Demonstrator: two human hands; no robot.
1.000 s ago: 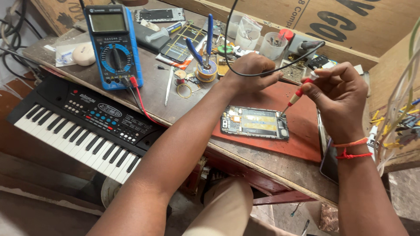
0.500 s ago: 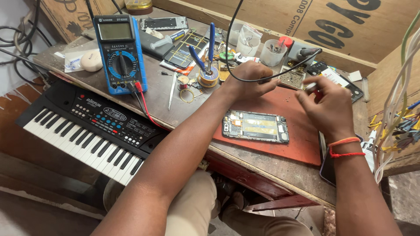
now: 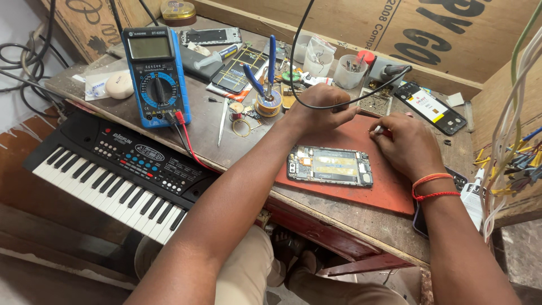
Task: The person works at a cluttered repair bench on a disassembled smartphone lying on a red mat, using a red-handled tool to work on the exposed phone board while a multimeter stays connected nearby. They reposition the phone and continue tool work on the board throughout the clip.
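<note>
Two bare hands work over a rust-red rubber mat (image 3: 361, 186) on a worn wooden worktop (image 3: 350, 226). On the mat lies an opened smartphone with its back cover off (image 3: 330, 166), lengthwise, its circuit board and metal shield plate facing up; it sits between the two forearms and neither hand touches it. The left hand (image 3: 319, 107) is clenched near the far edge of the mat, a thin black cable (image 3: 316, 104) running across its knuckles and looping upward; whether the fingers actually grip the cable cannot be told. The right hand (image 3: 407, 147), with orange-red threads tied round its wrist, rests on the mat just beside the phone's right end, fingers pinched on a small slim tool with a pale tip (image 3: 376, 130) that points toward the left hand. Left of the hands, a blue digital multimeter (image 3: 156, 76) stands tilted with red and black leads plugged in. Nearer the body, a black electronic keyboard (image 3: 113, 175) sits below the worktop's edge. Blue-handled pliers (image 3: 265, 73) stand in a solder spool behind the left hand, and another phone with a white and orange label (image 3: 430, 107) lies well beyond the right hand.
</note>
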